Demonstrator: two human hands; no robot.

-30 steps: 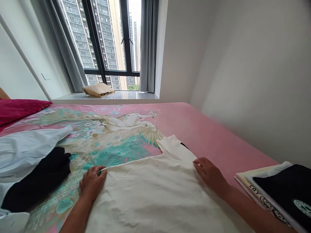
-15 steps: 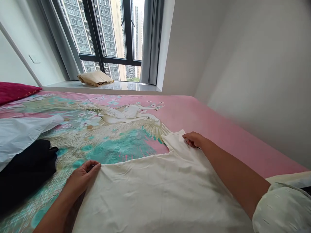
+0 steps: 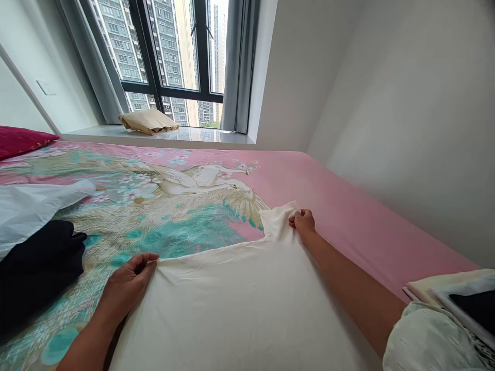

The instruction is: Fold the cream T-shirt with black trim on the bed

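A cream-white shirt (image 3: 240, 304) is spread over the near part of the bed, and its lower part runs out of view. My left hand (image 3: 133, 275) pinches its far left corner between thumb and fingers. At the far right, a short sleeve-like flap (image 3: 278, 219) of the shirt sticks out away from me. My right hand (image 3: 302, 222) has its fingers closed on the edge of that flap. Between the two hands the shirt's edge runs nearly straight.
The bed has a pink sheet (image 3: 348, 216) with a teal and white bird print. Black cloth (image 3: 42, 257) and white cloth (image 3: 42, 208) lie at left, near a dark red pillow (image 3: 23, 141). Folded clothes (image 3: 452, 283) are at right. A tan folded bundle (image 3: 149, 122) sits on the windowsill (image 3: 209, 135).
My right hand has turned and bunched the flap's edge, lifting it slightly. The shirt's surface looks smoother. My left hand keeps its pinch on the corner. The view has shifted slightly.
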